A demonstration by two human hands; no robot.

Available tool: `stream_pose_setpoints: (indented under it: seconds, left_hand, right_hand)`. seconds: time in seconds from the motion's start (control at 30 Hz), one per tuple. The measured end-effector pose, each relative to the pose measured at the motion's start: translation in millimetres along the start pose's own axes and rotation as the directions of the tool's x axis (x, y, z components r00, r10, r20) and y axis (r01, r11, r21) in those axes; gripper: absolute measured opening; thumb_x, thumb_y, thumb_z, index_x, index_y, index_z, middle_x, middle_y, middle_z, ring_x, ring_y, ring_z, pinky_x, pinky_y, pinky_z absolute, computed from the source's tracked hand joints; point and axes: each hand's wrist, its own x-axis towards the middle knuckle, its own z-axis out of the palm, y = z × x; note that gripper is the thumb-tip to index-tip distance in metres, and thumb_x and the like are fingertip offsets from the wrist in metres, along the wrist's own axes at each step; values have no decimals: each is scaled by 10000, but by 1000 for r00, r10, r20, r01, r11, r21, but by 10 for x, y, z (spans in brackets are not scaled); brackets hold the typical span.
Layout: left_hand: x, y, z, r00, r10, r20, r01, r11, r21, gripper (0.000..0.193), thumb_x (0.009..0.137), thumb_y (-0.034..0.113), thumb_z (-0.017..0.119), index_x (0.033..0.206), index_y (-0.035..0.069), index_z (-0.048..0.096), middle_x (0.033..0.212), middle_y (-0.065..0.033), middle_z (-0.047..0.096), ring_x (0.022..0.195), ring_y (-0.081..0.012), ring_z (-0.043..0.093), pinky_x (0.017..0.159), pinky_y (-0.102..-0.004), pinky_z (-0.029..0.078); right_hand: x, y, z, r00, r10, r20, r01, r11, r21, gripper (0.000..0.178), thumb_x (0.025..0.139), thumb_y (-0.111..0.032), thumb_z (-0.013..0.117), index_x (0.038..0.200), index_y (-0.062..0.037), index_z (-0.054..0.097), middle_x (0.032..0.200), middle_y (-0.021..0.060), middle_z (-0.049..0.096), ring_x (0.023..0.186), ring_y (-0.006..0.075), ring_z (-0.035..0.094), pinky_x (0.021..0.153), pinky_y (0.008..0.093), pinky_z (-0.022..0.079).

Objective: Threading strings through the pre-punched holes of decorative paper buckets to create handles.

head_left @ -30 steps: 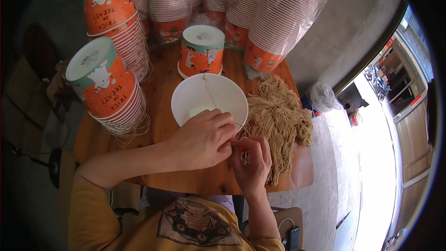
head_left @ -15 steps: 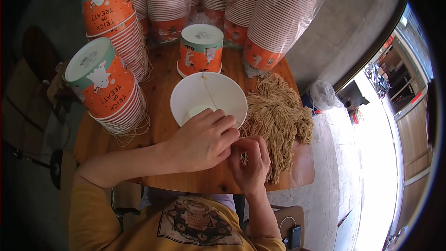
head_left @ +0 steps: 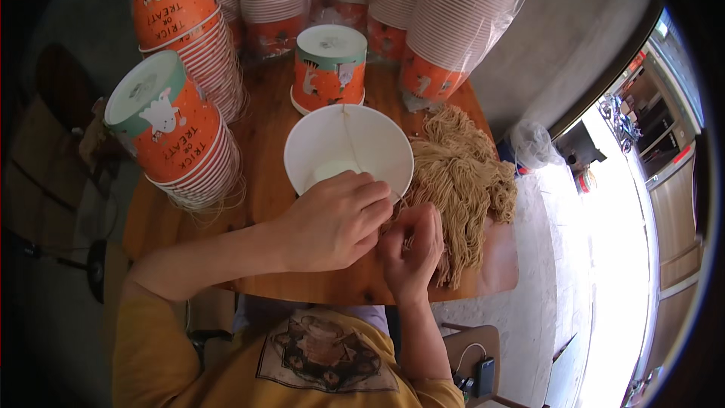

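Two stacks of orange, green-based paper tubs stand inverted at the left of the tabletop (head_left: 264, 132): the front stack (head_left: 162, 140) and, just behind it, the rear stack (head_left: 177, 19). Thin string loops hang about the rims of both. To their right, the left hand (head_left: 336, 219) overlaps the near rim of the white-lined tub (head_left: 308, 147), which lies mouth toward the viewer near the centre. Its fingers are bent and drawn narrow; whether they pinch the string (head_left: 350, 140), which runs from the tub's far rim down to them, cannot be told. Behind this tub stands a single inverted tub (head_left: 330, 83), with bagged stacks (head_left: 457, 15) at the back. Right of the left hand, the right hand (head_left: 414, 245) is closed, string showing between thumb and fingers. Just beyond it lies a tan string bundle (head_left: 461, 189). Farther right, off the tabletop, are a chair (head_left: 474, 344) bearing a dark phone (head_left: 485, 376) and a clear plastic bag (head_left: 532, 143).
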Motion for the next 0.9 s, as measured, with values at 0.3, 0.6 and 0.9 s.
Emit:
stream_pose_setpoints:
  seconds: [0.3,0.6,0.9]
  left_hand:
    - [-190,-39,-21,966,-252,61,259,945,-199,182,831,140,652,922,48,523,935,-110,537,913,-304,564,744,-409,466]
    - [-512,-227,-248,998,-59,5,59,997,46,143,828,105,636,927,62,543,953,-66,543,917,-265,559,942,-416,377]
    - [-416,-49,-46,864,-499,-62,452,826,-337,79,832,93,616,899,91,574,774,-7,578,814,-171,584,1025,-425,282]
  right_hand:
    - [248,134,-351,975,-128,180,126,992,22,158,798,33,619,923,-42,556,847,112,595,745,280,585,653,366,485]
    - [651,16,-181,942,-159,295,162,987,13,145,844,-27,616,977,-78,588,817,79,662,727,262,660,603,370,519]
    - [633,-20,166,935,74,347,-92,995,35,105,911,-110,564,983,-65,627,551,65,592,534,127,635,523,267,477]
